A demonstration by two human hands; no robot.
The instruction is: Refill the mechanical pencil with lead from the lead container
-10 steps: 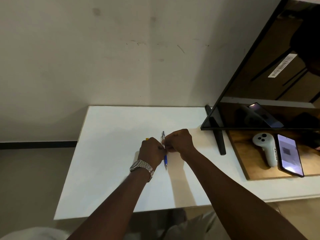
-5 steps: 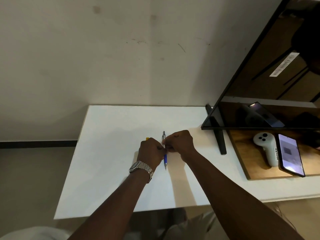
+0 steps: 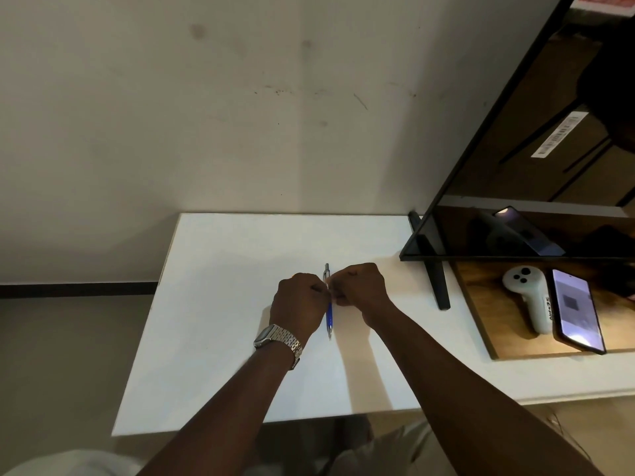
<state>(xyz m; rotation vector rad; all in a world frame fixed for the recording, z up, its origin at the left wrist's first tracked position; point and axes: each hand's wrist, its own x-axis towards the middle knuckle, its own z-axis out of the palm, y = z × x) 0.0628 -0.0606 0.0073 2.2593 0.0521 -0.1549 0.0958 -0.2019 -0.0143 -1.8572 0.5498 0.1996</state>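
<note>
The fingers of both hands are curled inward and bunched together where the two hands meet, but their tips face away from the camera, so what they pinch cannot be told; a sliver of something yellow-orange at the far edge of the left hand point(image 3: 298, 302) may be the lead container, though it is too small to be sure. The right hand point(image 3: 360, 286) sits knuckle to knuckle against the left, directly over the mechanical pencil point(image 3: 329, 314), which lies flat on the white surface point(image 3: 213, 304), blue grip and tip toward the person, silver cap end away. The cap end looks in place, so judging from this, the pencil has not yet been opened and no lead loaded; the hands seem occupied with getting lead out. Opening the pencil, feeding lead in and closing it appear to remain. A watch point(image 3: 278, 340) rides the left wrist.
</note>
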